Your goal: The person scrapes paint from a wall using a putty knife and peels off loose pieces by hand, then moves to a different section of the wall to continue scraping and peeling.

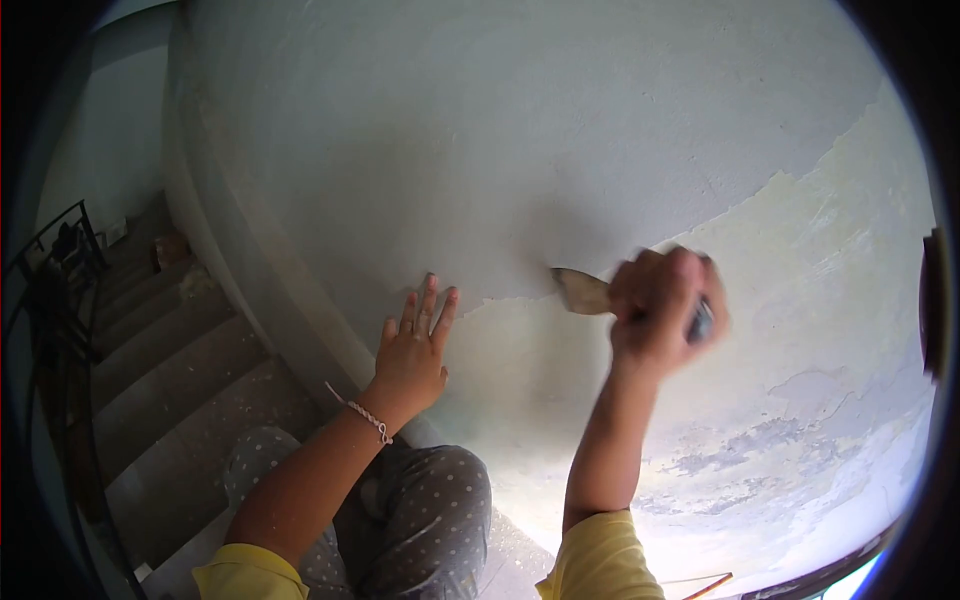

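Observation:
My right hand (668, 305) is wrapped round the handle of a putty knife (582, 291). Its metal blade points left, with the tip close to the wall (540, 200) near the line where the grey coat meets the paler surface. Part of the handle shows below the fist. My left hand (415, 345) rests on the wall to the left of the blade, fingers spread and stretched upward, holding nothing. A braided bracelet (368, 418) circles the left wrist.
Stairs (200, 385) run along the left, beside a dark metal railing (70, 330). Peeling, flaking patches (770, 450) mark the lower right wall. My knees in dotted trousers (430, 510) are below. A reddish-brown block-like object (168, 251) sits on a higher step.

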{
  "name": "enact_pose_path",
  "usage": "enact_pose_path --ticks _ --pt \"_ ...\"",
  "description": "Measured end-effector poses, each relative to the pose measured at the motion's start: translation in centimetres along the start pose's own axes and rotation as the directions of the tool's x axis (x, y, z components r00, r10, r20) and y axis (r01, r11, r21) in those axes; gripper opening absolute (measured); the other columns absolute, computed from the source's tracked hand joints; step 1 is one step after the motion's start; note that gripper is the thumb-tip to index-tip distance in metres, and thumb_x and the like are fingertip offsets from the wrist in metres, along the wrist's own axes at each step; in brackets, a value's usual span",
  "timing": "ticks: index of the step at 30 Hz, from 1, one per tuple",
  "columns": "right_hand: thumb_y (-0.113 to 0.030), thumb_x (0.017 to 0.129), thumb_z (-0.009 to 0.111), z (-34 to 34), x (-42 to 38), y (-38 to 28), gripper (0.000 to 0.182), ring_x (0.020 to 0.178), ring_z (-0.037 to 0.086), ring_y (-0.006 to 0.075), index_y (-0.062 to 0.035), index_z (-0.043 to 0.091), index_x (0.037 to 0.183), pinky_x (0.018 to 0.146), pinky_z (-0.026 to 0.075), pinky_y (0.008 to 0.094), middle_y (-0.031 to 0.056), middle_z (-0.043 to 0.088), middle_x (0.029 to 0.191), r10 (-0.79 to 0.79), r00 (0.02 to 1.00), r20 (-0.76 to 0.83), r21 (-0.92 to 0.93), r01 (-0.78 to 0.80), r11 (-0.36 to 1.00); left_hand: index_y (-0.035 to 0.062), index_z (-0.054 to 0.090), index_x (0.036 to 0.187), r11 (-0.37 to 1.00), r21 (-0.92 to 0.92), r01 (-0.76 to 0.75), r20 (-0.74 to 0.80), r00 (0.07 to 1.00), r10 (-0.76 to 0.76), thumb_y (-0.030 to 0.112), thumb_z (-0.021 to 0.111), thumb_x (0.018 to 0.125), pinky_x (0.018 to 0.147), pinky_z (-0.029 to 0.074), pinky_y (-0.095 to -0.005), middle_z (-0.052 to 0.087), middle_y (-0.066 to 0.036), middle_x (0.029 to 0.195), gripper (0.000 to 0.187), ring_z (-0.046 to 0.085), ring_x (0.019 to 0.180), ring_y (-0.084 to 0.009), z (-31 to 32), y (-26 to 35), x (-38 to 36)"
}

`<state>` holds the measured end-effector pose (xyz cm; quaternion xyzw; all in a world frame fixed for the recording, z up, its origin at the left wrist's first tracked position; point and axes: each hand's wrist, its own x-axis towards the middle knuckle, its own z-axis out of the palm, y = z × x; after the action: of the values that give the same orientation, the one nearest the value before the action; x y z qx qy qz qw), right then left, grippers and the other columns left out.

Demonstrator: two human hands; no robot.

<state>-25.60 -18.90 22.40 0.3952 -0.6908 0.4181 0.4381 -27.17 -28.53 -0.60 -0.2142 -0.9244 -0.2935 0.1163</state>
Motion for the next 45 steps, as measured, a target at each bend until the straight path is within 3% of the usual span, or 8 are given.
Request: enact_pose_path --ticks 6,11,18,21,25,31,39,45 --pt "-0.012 0.1 0.048 -0.4 0.7 -1.7 0.04 0.033 0.038 0.009 -0.0059 0.039 0.062 0.03 0.029 0.0248 0.0043 0.04 0.045 -0.021 0.999 0.026 0.222 0.015 0.975 0.0132 0.002 0.157 1.0 0.006 0.026 0.041 0.999 -0.026 0.028 0.073 0.082 0.106 0.032 -0.0503 0.004 -0.021 0.162 0.104 0.026 0.146 -0.0366 -0.8 -0.2 0.2" --pt "-0.015 0.1 0.052 0.0 -0.2 0.7 0.043 0.034 0.039 0.0092 -0.0062 0.04 0.06 0.031 0.03 0.0248 0.0043 0.04 0.045 0.154 0.988 -0.015 0.107 -0.152 0.983 0.018 0.004 0.157 1.0 0.023 0.009 0.041 0.999 -0.01 0.026 0.072 0.084 0.108 0.03 -0.053 0.007 -0.016 0.163 0.101 0.025 0.146 -0.0353 -1.0 -0.7 0.2" --pt "-0.012 0.101 0.048 -1.2 0.6 -1.7 0.039 0.034 0.039 0.0087 -0.0059 0.042 0.063 0.029 0.031 0.0249 0.0044 0.041 0.046 -0.01 1.0 0.022 0.324 0.003 0.946 0.0213 0.004 0.158 1.0 0.023 0.009 0.057 0.998 -0.01 0.022 0.072 0.084 0.109 0.029 -0.0535 0.008 -0.014 0.164 0.1 0.024 0.147 -0.0343 -0.8 -1.2 0.2" --pt "-0.014 0.1 0.052 0.4 -0.7 1.1 0.039 0.034 0.044 0.0092 -0.006 0.046 0.063 0.031 0.034 0.0248 0.0041 0.044 0.045 0.186 0.982 0.041 0.07 -0.188 0.98 0.0216 0.005 0.158 0.998 0.058 -0.019 0.018 1.0 0.018 0.018 0.07 0.085 0.109 0.028 -0.0532 0.008 -0.014 0.164 0.098 0.025 0.147 -0.0339 -0.4 -1.3 0.2" --pt "-0.014 0.1 0.052 0.3 -0.1 -0.7 0.04 0.033 0.043 0.0094 -0.0045 0.045 0.062 0.03 0.033 0.0249 0.0044 0.045 0.045 -0.036 0.996 0.082 0.208 0.018 0.978 0.0213 0.006 0.158 0.998 0.06 -0.011 0.018 1.0 0.01 0.005 0.061 0.087 0.108 0.029 -0.0534 0.01 -0.014 0.164 0.091 0.026 0.147 -0.0336 -0.5 -1.5 0.4" --pt "-0.013 0.1 0.051 0.1 -0.4 0.6 0.041 0.034 0.04 0.0092 -0.0063 0.039 0.061 0.031 0.03 0.0257 0.0026 0.043 0.047 0.116 0.988 0.104 0.097 -0.127 0.987 0.0216 0.008 0.158 0.998 0.056 -0.033 0.01 0.999 0.032 -0.004 0.054 0.087 0.108 0.03 -0.0529 0.012 -0.014 0.163 0.088 0.026 0.147 -0.0329 -0.7 -1.6 0.1" --pt "-0.011 0.1 0.047 -1.6 0.0 -1.3 0.037 0.033 0.039 0.0098 -0.006 0.043 0.064 0.029 0.03 0.0264 0.004 0.043 0.047 -0.015 0.999 0.032 0.295 0.005 0.955 0.0214 0.009 0.158 0.997 0.061 -0.054 0.026 0.998 0.052 -0.008 0.052 0.085 0.108 0.028 -0.0518 0.013 -0.014 0.163 0.089 0.026 0.147 -0.0328 -1.6 -2.0 0.3" --pt "-0.012 0.101 0.048 -1.0 -1.6 1.7 0.039 0.034 0.039 0.0096 -0.0064 0.042 0.062 0.03 0.031 0.0264 0.0035 0.042 0.046 0.206 0.976 0.073 0.26 -0.218 0.941 0.02 0.011 0.157 0.997 0.059 -0.051 0.018 0.999 0.05 -0.009 0.051 0.085 0.109 0.028 -0.0522 0.015 -0.014 0.163 0.088 0.027 0.146 -0.0331 -1.5 -1.8 0.4"
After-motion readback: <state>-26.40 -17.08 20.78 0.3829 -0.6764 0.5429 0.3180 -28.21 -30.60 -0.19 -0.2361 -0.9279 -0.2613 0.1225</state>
